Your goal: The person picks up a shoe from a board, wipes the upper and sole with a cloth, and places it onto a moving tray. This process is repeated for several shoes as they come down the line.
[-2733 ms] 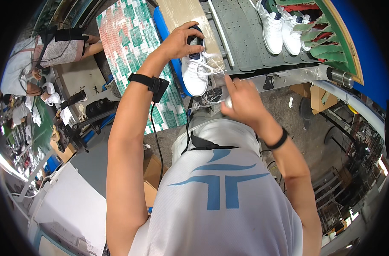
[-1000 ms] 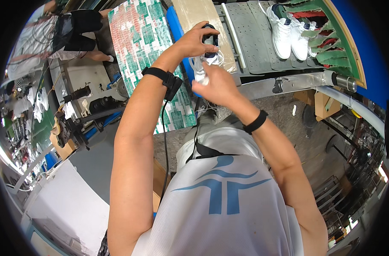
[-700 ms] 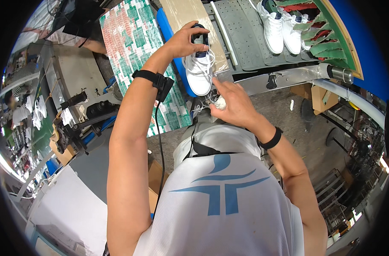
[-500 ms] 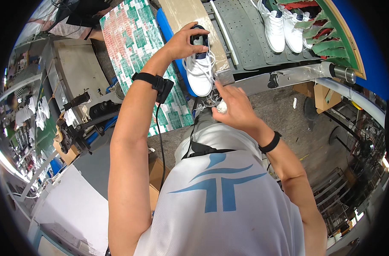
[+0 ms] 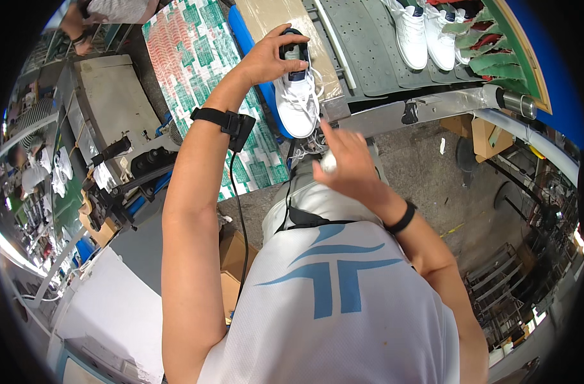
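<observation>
A white sneaker [image 5: 294, 112] with white laces and a dark lining lies toe toward me on the near end of a tan-topped bench. My left hand [image 5: 266, 59] grips it at the collar, thumb and fingers around the dark opening. Just right of the toe is my right hand [image 5: 353, 160], slightly blurred, its index finger stretched toward the shoe's side and its thumb apart. Whether the fingertip touches the shoe I cannot tell. A small whitish patch [image 5: 328, 162] shows between that thumb and index finger; whether it is held or lies behind is unclear.
More white sneakers [image 5: 411, 38] stand on a grey perforated conveyor [image 5: 375, 77] at the far right, before a green frayed curtain [image 5: 497, 61]. A metal rail [image 5: 433, 112] runs along its near edge. Left of the bench is a red-green-white patterned surface [image 5: 199, 83]. Cardboard boxes [image 5: 490, 137] sit under the rail.
The view has shifted slightly. My left hand keeps its hold on the sneaker. My right hand has turned a little, its thumb swinging left. A person's hand now shows at the upper left.
</observation>
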The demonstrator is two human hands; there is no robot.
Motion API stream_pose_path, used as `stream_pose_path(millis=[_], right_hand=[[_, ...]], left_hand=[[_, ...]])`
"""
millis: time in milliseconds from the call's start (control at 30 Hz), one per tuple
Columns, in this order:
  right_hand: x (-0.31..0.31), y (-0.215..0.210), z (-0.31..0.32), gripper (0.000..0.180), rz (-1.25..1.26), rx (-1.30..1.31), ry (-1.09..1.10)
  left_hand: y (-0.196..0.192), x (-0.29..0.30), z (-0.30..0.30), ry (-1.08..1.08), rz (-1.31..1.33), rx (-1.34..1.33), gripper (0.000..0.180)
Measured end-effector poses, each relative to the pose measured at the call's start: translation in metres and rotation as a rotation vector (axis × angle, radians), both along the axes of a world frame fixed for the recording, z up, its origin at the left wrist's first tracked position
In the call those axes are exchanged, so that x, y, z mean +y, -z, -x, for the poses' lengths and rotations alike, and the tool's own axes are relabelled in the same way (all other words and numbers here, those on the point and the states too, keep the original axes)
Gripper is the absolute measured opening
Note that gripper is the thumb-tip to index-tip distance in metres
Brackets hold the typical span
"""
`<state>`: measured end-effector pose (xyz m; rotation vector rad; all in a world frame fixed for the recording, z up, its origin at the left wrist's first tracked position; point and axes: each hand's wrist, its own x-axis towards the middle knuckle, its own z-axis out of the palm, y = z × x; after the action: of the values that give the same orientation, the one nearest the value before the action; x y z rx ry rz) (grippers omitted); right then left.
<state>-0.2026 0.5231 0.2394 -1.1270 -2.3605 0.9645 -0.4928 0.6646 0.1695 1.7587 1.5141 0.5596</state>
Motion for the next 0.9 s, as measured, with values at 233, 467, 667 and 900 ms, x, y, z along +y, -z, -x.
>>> stream_pose_path(millis=[233, 467, 667, 900], right_hand=[[0.031, 0.048, 0.048, 0.089, -0.081, -0.045, -0.027], [0.006, 0.019, 0.056, 0.087, 0.286, 0.163, 0.084], [0.041, 0.040, 0.029, 0.088, -0.198, -0.036, -0.026], [0.026, 0.022, 0.022, 0.084, 0.066, -0.016, 0.025]], left_hand=[[0.000, 0.000, -0.005, -0.003, 0.042, -0.027, 0.065], [0.004, -0.003, 0.004, -0.008, 0.035, 0.031, 0.064], [-0.011, 0.003, -0.004, -0.010, 0.191, -0.125, 0.064], [-0.009, -0.012, -0.009, -0.126, 0.042, -0.078, 0.086]])
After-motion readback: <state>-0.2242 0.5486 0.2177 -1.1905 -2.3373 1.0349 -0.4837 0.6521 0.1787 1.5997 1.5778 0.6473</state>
